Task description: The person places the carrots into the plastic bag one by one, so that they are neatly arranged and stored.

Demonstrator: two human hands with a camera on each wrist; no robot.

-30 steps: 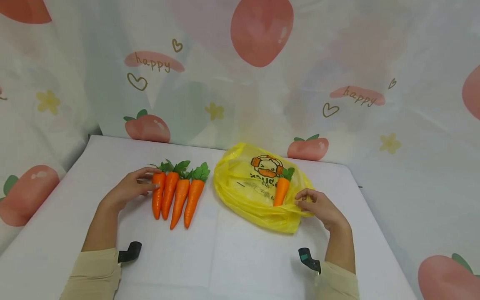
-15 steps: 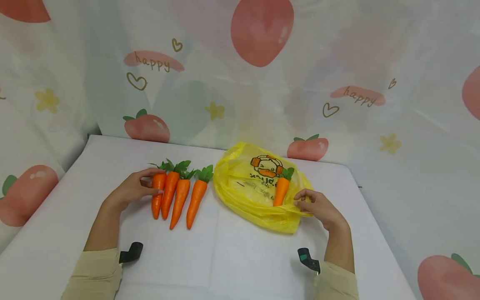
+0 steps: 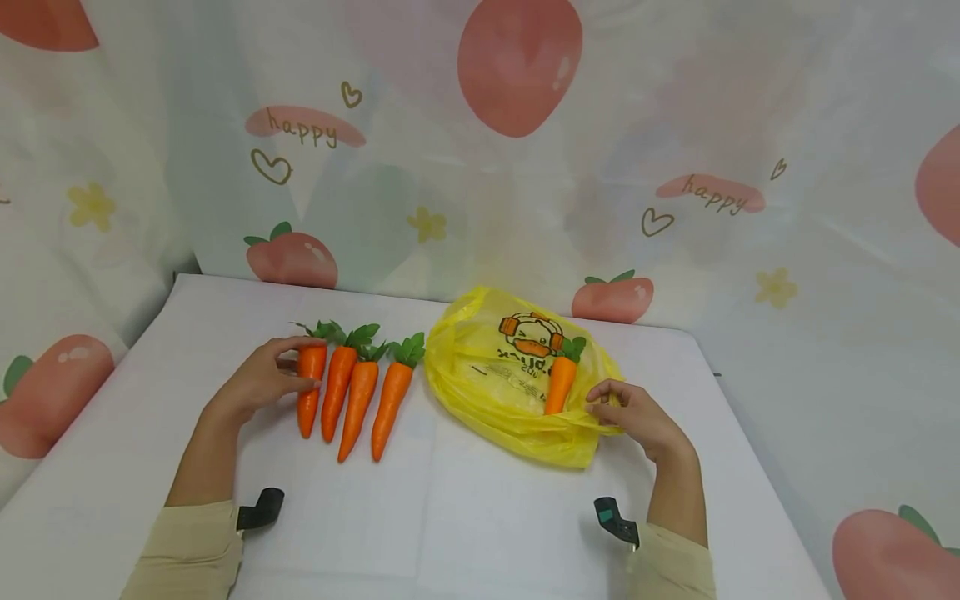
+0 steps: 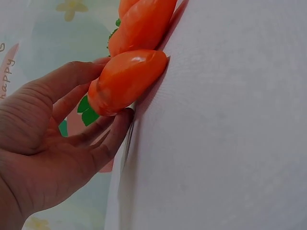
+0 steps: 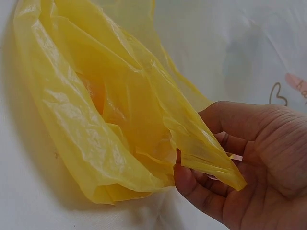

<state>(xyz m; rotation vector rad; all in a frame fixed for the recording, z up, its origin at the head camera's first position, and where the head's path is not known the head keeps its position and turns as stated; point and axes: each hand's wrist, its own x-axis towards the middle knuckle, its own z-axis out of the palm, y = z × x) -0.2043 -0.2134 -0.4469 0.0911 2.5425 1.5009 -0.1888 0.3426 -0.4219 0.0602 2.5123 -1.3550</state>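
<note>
My left hand (image 3: 262,379) pinches the leftmost carrot (image 3: 308,392) near its leafy top, thumb on one side and fingers on the other. Up close in the left wrist view, that orange carrot (image 4: 129,79) lies between the thumb and fingertips, its tip by the white tabletop. Three more carrots lie in a row to its right, the farthest (image 3: 392,410) a little apart from the others. On the right, my right hand (image 3: 637,417) holds the edge of a yellow plastic bag (image 3: 480,392) between thumb and fingers. Another carrot (image 3: 561,385) sits in the bag's mouth, its lower end hidden.
The white table (image 3: 337,533) reaches back to a curtain (image 3: 420,100) printed with fruit, hearts and flowers. A black wrist-worn piece (image 3: 262,508) sticks out by the left sleeve, and another one (image 3: 617,521) by the right sleeve.
My left thumb and fingers have come around the leftmost carrot, which has shifted slightly left. The rightmost carrot of the row has slid right, away from its neighbour. The right hand keeps its place.
</note>
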